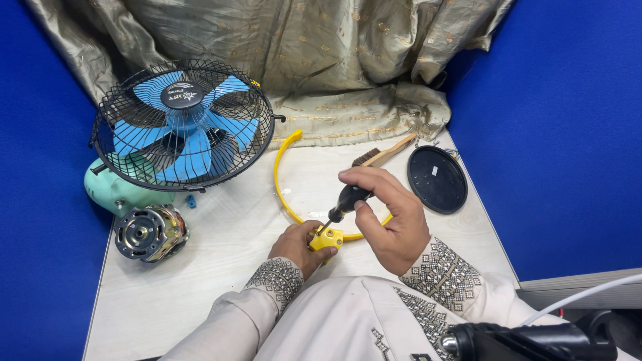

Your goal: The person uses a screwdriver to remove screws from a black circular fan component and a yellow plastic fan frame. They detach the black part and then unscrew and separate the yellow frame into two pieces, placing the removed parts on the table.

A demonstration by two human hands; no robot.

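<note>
At the near edge of the pale table (200, 294), we have both hands on a yellow ring (281, 182), a thin plastic hoop that lies flat and curves away toward the cloth. Our left hand (299, 246) is clenched around the yellow clamp block (327, 238) at the near end of that ring, thumb on top, holding it against the tabletop. Our right hand (391, 214) grips a black-handled screwdriver (346, 200) between thumb and fingers, tilted down and to the left, with its tip set on the top of the block. Both sleeves are pale with silver beadwork at the cuffs.

Just behind our right hand lies a wooden-handled brush (386, 154), its bristle end near the far arc of the ring. To the right of that, near the table's edge, a black round disc (437, 179) lies flat. On the left side a fan (182, 124) with blue blades inside a black wire cage stands tilted on a mint-green body (115, 189). In front of it sits a bare motor (148, 232) of shiny metal, well apart from our hands. A small blue piece (191, 200) lies between the fan and the ring. Olive-gold cloth (321, 60) is heaped at the back, against blue partition walls (562, 120).
</note>
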